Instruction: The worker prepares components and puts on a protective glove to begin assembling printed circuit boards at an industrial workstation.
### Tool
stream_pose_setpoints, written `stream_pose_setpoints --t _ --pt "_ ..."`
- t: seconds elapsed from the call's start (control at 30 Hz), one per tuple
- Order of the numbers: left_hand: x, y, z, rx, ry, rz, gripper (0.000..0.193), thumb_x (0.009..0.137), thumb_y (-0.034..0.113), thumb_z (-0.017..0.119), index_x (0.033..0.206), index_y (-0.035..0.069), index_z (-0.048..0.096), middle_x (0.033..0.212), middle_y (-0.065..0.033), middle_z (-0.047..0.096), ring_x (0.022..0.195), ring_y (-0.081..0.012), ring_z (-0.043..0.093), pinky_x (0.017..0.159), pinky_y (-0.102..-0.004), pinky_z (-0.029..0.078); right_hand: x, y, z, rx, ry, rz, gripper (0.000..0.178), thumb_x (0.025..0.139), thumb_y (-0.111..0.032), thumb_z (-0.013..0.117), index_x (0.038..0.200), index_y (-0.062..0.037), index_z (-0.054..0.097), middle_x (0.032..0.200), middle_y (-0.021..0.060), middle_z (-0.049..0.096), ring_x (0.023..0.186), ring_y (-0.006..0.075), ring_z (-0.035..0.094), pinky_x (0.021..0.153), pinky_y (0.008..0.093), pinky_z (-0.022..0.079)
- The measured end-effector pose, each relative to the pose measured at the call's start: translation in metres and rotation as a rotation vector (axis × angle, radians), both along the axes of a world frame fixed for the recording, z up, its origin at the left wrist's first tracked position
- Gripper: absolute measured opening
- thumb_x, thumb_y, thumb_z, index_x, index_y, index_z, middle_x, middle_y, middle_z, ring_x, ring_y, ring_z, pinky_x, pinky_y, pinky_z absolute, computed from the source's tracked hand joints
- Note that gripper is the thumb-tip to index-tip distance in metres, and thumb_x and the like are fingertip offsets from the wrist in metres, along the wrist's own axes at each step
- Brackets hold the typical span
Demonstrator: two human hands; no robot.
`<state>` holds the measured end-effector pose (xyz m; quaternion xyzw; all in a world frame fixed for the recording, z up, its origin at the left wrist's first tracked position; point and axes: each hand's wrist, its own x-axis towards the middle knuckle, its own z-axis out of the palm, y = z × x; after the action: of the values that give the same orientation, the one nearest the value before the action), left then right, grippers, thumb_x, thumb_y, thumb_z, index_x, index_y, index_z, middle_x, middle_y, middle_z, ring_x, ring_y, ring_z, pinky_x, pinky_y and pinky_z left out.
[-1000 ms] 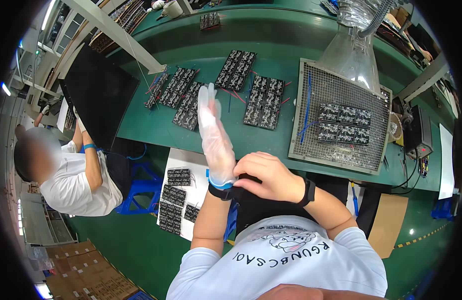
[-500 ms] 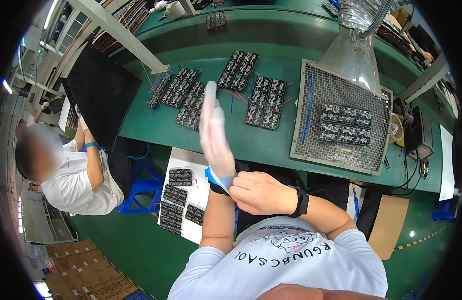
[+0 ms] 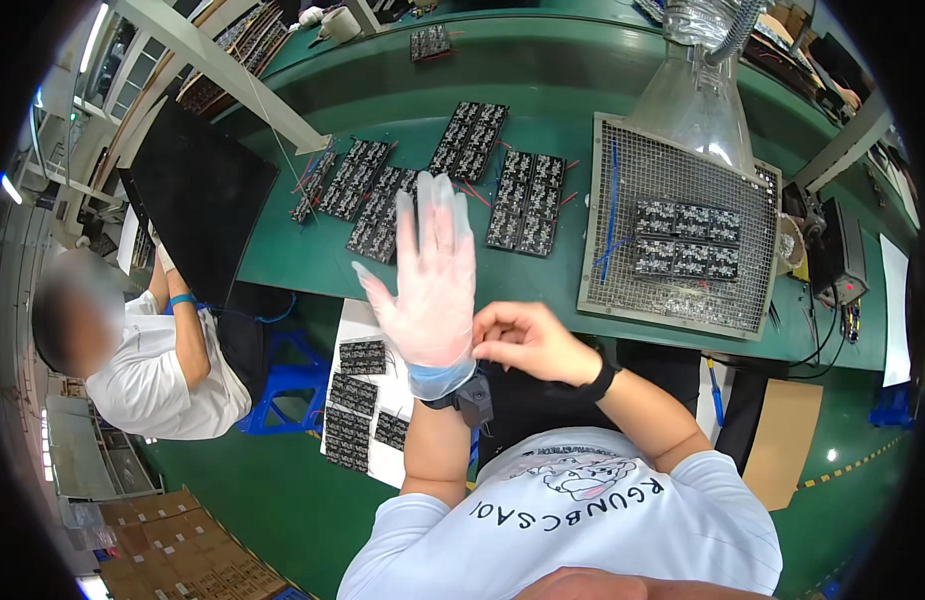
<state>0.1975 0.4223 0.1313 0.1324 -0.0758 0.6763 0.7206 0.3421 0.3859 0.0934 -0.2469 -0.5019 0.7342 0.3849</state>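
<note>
My left hand (image 3: 432,275) is raised over the front edge of the green bench (image 3: 327,275), its fingers spread. It wears a thin translucent glove (image 3: 430,345). A blue band (image 3: 440,382) shows through the glove's cuff, and a black device (image 3: 472,398) is strapped at that wrist. Bare, my right hand (image 3: 532,342) has its thumb and forefinger pinched at the glove's edge beside the left palm. A black wristband (image 3: 604,380) circles my right wrist. Behind the left fingers lie black circuit boards (image 3: 380,215) with red and blue wires, one partly hidden by them.
At the right, a wire-mesh panel (image 3: 602,285) carries another circuit board (image 3: 687,240) beneath a clear hood (image 3: 694,120). A black box (image 3: 844,255) stands farther right. More boards (image 3: 352,395) lie on a white sheet at lower left, near a blue stool (image 3: 287,385) and a seated co-worker (image 3: 167,370).
My left hand has turned from edge-on to flat, its fingers spreading apart. My right hand has moved from the left wrist up and right to the glove's side.
</note>
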Motion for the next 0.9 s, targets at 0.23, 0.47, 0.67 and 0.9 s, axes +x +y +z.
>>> stream_pose_setpoints --t 0.23,0.47,0.67,0.9 --pt "0.001 -0.006 -0.002 -0.112 -0.095 -0.057 0.077 0.099 0.057 0.039 0.158 0.011 0.018 0.164 -0.0088 0.017 0.151 -0.0246 0.017 0.122 -0.0456 0.017 -0.007 -0.003 -0.018 0.173 -0.018 -0.062 0.01 0.092 -0.009 0.07 0.091 -0.0012 0.064 0.078 -0.0035 0.061 0.067 0.0006 0.051 0.057 0.0186 0.04" --pt "0.009 -0.009 0.006 -0.098 -0.082 0.137 0.068 0.102 0.05 0.035 0.156 0.012 0.024 0.163 -0.0114 0.021 0.149 -0.0271 0.021 0.123 -0.0517 0.013 0.003 0.011 -0.011 0.472 -0.115 0.226 0.014 0.089 -0.01 0.069 0.081 -0.0017 0.061 0.068 0.0 0.051 0.056 0.0065 0.045 0.05 0.0247 0.035" --pt "0.005 -0.015 -0.012 -0.198 0.092 0.152 0.061 0.101 0.043 0.039 0.153 0.011 0.031 0.16 -0.0125 0.028 0.147 -0.0324 0.026 0.121 -0.057 0.014 0.009 0.011 -0.018 0.457 -0.103 0.261 0.011 0.09 -0.009 0.067 0.084 -0.0023 0.061 0.067 0.0 0.052 0.056 0.0065 0.046 0.049 0.0246 0.037" --pt "0.012 -0.016 -0.002 -0.414 0.039 0.17 0.073 0.099 0.063 0.033 0.151 0.012 0.035 0.157 -0.0148 0.034 0.144 -0.0325 0.032 0.118 -0.0628 0.016 0.009 0.005 -0.025 0.452 -0.096 0.232 0.01 0.091 -0.011 0.066 0.086 -0.0034 0.062 0.068 -0.0004 0.054 0.056 0.0059 0.048 0.05 0.0238 0.038"
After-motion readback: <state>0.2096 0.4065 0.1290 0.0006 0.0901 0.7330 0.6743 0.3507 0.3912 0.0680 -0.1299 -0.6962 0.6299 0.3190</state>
